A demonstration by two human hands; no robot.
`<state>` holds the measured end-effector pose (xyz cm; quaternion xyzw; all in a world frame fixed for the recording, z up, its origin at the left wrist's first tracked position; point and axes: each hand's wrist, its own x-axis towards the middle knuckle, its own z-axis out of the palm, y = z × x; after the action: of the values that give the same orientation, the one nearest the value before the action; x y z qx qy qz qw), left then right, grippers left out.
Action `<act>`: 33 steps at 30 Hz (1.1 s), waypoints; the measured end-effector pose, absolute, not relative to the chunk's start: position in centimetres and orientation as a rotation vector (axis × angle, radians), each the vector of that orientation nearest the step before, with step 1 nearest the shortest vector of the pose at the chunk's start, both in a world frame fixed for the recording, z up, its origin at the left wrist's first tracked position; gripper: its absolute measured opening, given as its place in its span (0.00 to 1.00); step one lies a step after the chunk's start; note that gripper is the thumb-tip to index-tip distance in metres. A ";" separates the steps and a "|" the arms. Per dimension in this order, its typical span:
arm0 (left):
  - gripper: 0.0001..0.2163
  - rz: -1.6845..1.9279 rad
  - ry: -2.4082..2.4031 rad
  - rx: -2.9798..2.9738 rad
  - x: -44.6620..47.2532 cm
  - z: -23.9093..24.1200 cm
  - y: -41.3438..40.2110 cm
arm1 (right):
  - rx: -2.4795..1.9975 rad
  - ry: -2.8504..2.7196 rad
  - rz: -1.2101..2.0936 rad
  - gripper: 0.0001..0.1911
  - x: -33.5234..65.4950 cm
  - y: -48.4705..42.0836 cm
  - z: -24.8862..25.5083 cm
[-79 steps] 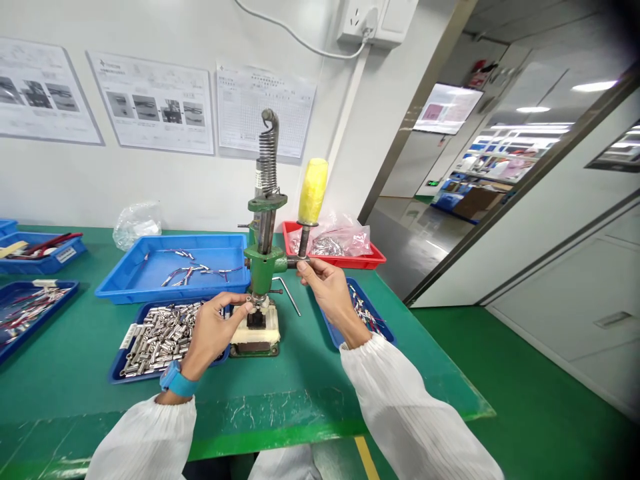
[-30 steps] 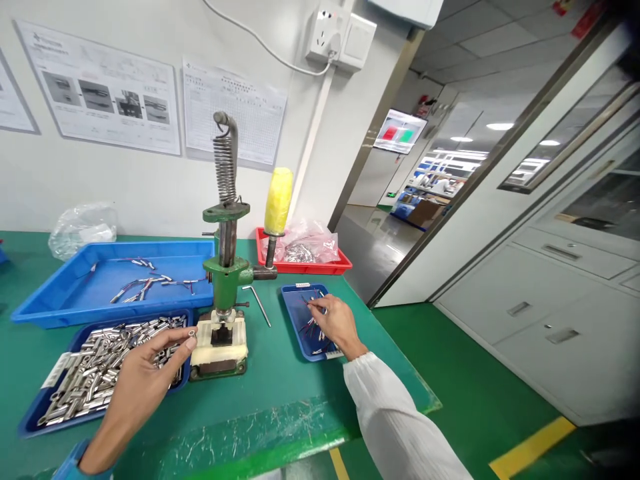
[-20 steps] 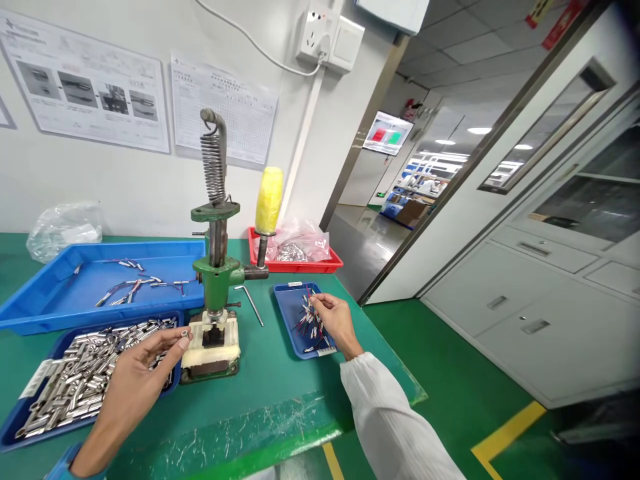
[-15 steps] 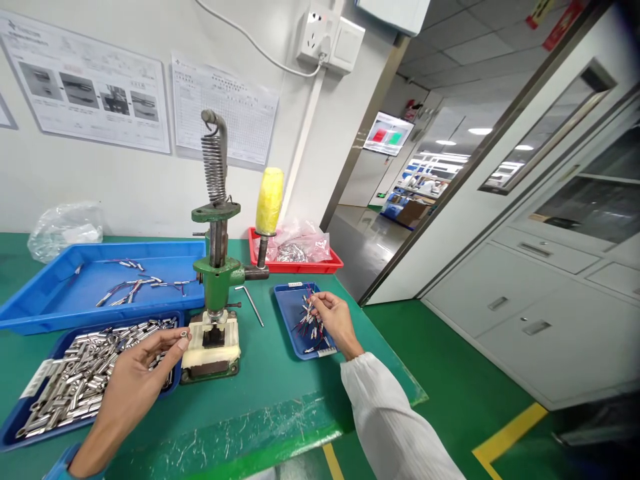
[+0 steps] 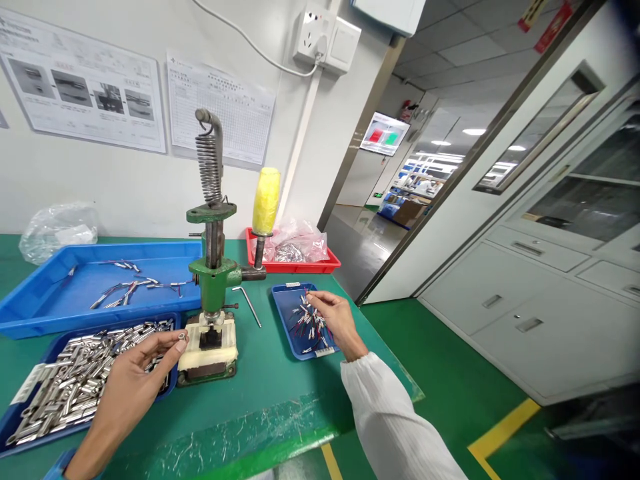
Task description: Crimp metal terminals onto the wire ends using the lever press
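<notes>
Between thumb and fingers, my left hand (image 5: 137,380) pinches a small metal sleeve (image 5: 182,337), its round open end showing. That hand is just left of the base of a green hand press (image 5: 213,273), above a dark blue tray (image 5: 173,380) full of shiny metal sleeves (image 5: 85,373). My right hand (image 5: 337,320) is over a smaller blue tray (image 5: 281,303) and has its fingertips closed at the top of a pile of short wired parts (image 5: 313,327) with red and dark leads. What exactly those fingertips grip is too small to make out.
Behind the sleeves stands a larger blue tray (image 5: 170,257) with a few wired pieces. A hex key (image 5: 249,308) lies right of the press, whose lever has a yellow handle (image 5: 267,200). A red tray (image 5: 320,267) holds bagged metal parts; a clear plastic bag (image 5: 60,230) sits back left.
The right fingertips have lifted slightly off the wired pile and moved a little left. My left hand keeps the sleeve in the same pinch. The whole view has shifted slightly.
</notes>
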<state>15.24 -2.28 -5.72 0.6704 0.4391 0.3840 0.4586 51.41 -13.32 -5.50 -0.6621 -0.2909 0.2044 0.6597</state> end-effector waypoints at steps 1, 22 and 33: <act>0.23 0.944 1.077 1.649 15.2 -5.8 -2.3 | -1.506 -0.657 0.457 0.22 51.4 -13.3 -5.3; 0.15 1.084 0.918 1.586 15.9 -5.8 -3.2 | -1.249 -0.724 0.298 0.11 31.2 -11.8 -7.6; 0.15 1.158 0.902 1.503 15.9 -6.5 -2.3 | -1.405 -0.937 0.030 0.10 28.4 -8.9 -8.5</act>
<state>15.93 -2.30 -6.46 0.6205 0.3727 0.4782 0.4973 28.40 -8.89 -8.50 -0.6220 -0.4146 0.0134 0.6641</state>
